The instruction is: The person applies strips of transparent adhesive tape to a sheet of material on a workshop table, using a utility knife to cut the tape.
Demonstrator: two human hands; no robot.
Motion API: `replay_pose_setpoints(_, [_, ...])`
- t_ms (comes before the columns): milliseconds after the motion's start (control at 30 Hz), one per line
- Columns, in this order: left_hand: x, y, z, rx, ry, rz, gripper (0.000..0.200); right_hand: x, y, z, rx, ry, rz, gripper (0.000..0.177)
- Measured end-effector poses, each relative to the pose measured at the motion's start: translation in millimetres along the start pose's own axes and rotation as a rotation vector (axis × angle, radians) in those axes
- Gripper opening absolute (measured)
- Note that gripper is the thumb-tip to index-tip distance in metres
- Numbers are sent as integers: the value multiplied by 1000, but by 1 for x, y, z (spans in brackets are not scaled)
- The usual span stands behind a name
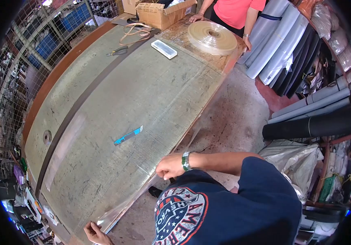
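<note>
A thin clear plastic sheet (149, 168) lies over the greenish tabletop (102, 102), and its near edge hangs past the table's side. My right hand (168, 167), with a banded watch at the wrist, is closed on this edge beside my navy shirt. At the bottom left, my left hand (95, 233) pinches the sheet near the table's corner, where the film looks lifted and creased. A flat blue-and-black cutter (128, 135) rests on the table beyond my right hand. Along the far side runs a long dark strip (83, 96).
A roll of clear strip (212, 37), a cardboard box (163, 14), a whitish block (164, 49), pliers (117, 51) and a tape roll (47, 137) lie on the table. A person in a pink top (238, 10) stands at its far end. Material rolls (279, 36) lean right.
</note>
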State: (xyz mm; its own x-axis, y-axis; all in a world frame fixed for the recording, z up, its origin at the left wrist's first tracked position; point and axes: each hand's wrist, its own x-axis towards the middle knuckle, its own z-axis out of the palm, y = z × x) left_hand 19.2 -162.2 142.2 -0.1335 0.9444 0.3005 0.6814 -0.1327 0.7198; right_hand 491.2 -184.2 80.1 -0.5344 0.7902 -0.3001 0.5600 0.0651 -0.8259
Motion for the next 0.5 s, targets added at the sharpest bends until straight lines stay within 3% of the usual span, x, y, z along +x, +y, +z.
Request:
replay_pose_setpoints(67, [3,1,4,22,-47,-45,23,-9,-9,-13,-110,37,36,19])
replay_pose_setpoints(100, [7,-68,9,-82,-111,-125,10,-7,-9,-14,-184,63,41,19])
replay_pose_setpoints(200, [21,-84,26,-6,-269,-92,10,3,-12,-16,-324,101,65,18])
replay_pose_setpoints(233, [26,-91,28,-2,-376,-254,20,9,-11,-17,-346,83,68,16])
replay_pose_setpoints(333, [17,-83,63,523,-346,165,52,27,-4,-19,-345,19,48,15])
replay_pose_setpoints(400, [13,22,102,266,-526,125,82,39,1,-20,-305,-74,20,16])
replay_pose_setpoints(433, [5,53,126,136,-636,241,93,45,9,-19,-299,-105,-56,18])
replay_pose_setpoints(500, [-12,109,174,-282,-881,227,97,52,6,-27,-203,-236,-44,18])
